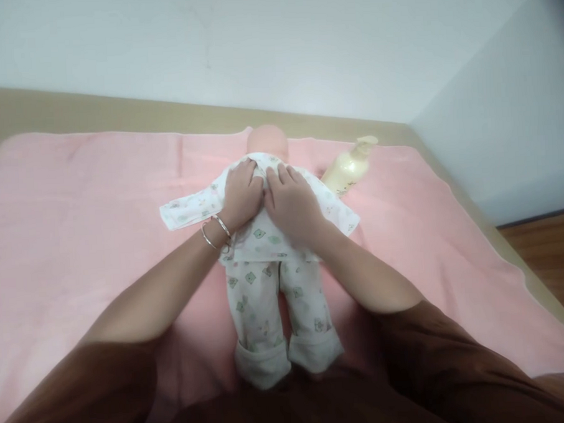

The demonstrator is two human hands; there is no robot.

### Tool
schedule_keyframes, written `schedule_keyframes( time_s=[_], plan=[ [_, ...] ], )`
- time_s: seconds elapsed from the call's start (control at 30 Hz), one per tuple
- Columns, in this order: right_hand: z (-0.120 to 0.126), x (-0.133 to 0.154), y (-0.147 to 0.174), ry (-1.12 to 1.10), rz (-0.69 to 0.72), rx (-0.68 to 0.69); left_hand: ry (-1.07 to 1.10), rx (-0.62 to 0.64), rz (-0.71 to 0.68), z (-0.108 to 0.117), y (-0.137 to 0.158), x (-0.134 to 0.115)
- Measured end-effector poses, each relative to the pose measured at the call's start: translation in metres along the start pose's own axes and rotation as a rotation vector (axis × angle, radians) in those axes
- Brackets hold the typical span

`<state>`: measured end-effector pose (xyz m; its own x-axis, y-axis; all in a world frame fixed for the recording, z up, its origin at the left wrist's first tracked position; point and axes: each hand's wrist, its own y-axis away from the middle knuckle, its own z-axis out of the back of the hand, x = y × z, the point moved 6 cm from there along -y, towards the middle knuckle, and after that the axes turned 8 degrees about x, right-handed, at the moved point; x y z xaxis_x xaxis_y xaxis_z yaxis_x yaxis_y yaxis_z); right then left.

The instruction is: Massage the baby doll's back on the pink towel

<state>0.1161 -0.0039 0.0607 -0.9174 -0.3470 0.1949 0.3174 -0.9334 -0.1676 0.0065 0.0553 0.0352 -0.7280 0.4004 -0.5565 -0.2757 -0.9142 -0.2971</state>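
Note:
A baby doll [267, 140] lies on its back or front, I cannot tell which, with its head away from me. It wears a white printed shirt [259, 237] with spread sleeves and matching trousers [258, 300] with turned-up cuffs. My left hand [242, 194], with bangles on its wrist, has its fingers bent on the upper shirt near the neckline. Close beside it, my right hand [293, 201] holds the cloth at the upper middle, fingers curled. Both hands are closed on the shirt; their fingertips are partly hidden in the fabric.
Under the doll spreads a pink blanket [101, 244] on a tan bed or table top [118, 109]. A pale yellow pump bottle [348, 168] lies tilted beside the right-hand sleeve. White walls [256, 44] stand behind and at the right, above a wooden floor [550, 256].

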Motion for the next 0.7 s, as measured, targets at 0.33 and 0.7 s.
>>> schedule_keyframes(
  time_s=[0.33, 0.7],
  plan=[
    [-0.003, -0.042, -0.035, -0.166, -0.161, 0.116, -0.141, 0.032, 0.033, -0.005, 0.039, -0.049],
    [0.005, 0.004, 0.003, -0.001, 0.022, -0.003, -0.032, 0.011, 0.039, 0.003, 0.011, -0.008]
  ],
)
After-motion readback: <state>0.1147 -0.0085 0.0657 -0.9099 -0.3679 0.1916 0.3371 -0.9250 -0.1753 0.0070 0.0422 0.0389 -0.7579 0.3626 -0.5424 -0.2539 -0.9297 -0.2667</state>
